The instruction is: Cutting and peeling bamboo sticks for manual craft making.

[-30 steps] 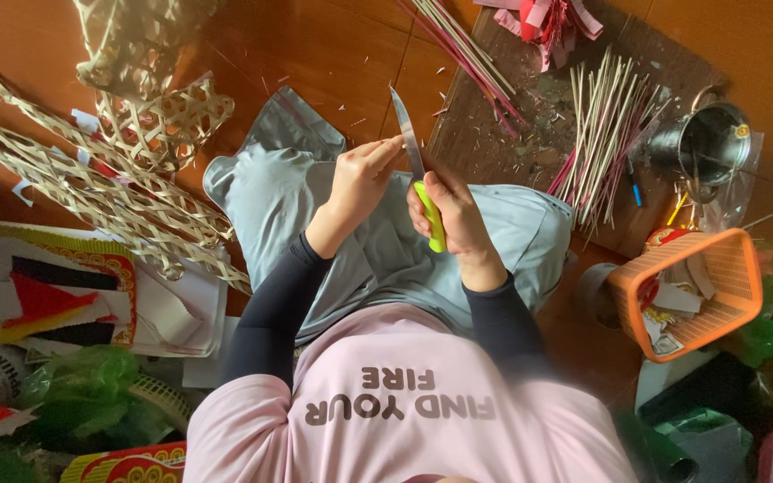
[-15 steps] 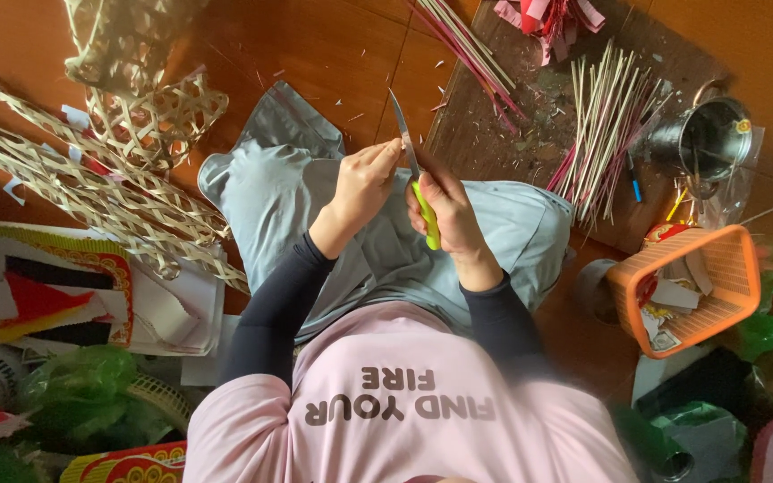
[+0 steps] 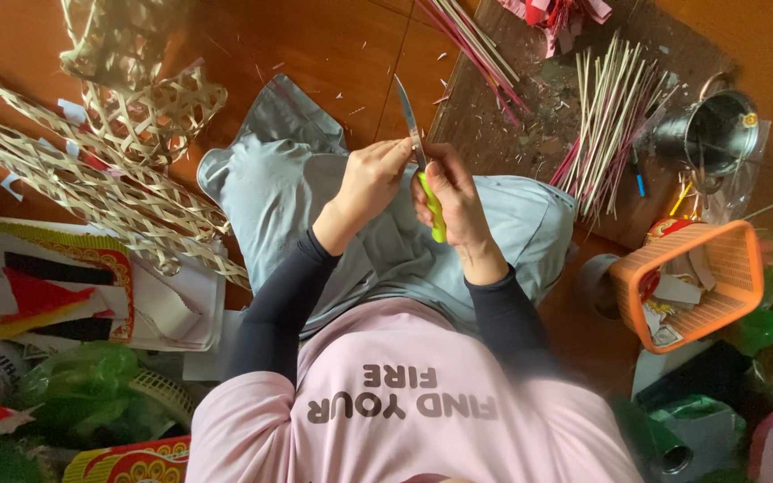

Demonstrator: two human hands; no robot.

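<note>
Above the lap, centred over the grey trousers (image 3: 333,206), both hands meet around a knife (image 3: 422,174). The right hand (image 3: 454,201) is clamped on the knife's yellow-green handle, which runs down through the fist and shows below it, while the bare blade projects from the top of the fist and points away from the body toward the wooden floor (image 3: 315,45). The knife's long axis thus lies nearly along the line from chest to floor, tilted slightly to the left at the tip. The left hand (image 3: 370,183) sits just beside the blade on its left side, fingers curled and pinched together at the blade's lower portion; whether a thin sliver is held between them cannot be told. The left hand is the nearer one to the cutting edge. A fan of thin sticks (image 3: 606,116) lies well apart to the right, next to a small metal bucket (image 3: 709,134) and an orange basket (image 3: 695,282); woven bamboo lattice (image 3: 109,170) lies to the left.
</note>
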